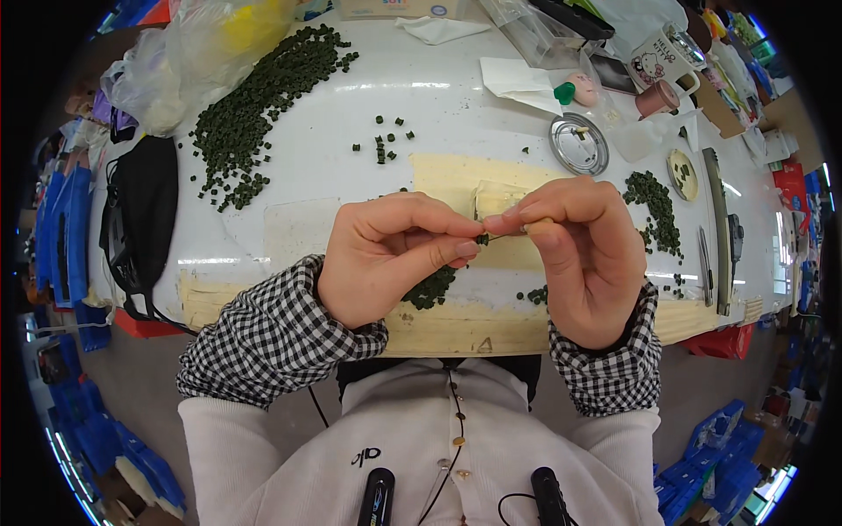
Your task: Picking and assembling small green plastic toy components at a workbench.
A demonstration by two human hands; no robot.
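Note:
My left hand [386, 259] is closed, its thumb and forefinger pinching a small dark green part [482, 238]. Close against it, my right hand [592, 254] pinches something thin and dark that reaches toward the green part; its kind is too small to make out. Both hands hover over yellowish tape [438, 175] on the white table. Just behind the fingertips sits a small tape-covered block [497, 195], partly hidden by my right hand. Under my left hand lies a small heap of green parts [430, 291], and a few more [537, 295] are beside my right wrist.
A large pile of green parts [254, 114] spreads at the far left, a smaller one [653, 210] at right. Around them are a black pouch [145, 219], a round metal lid [579, 158], a small dish [693, 180], tweezers [705, 263] and a white mug [660, 61].

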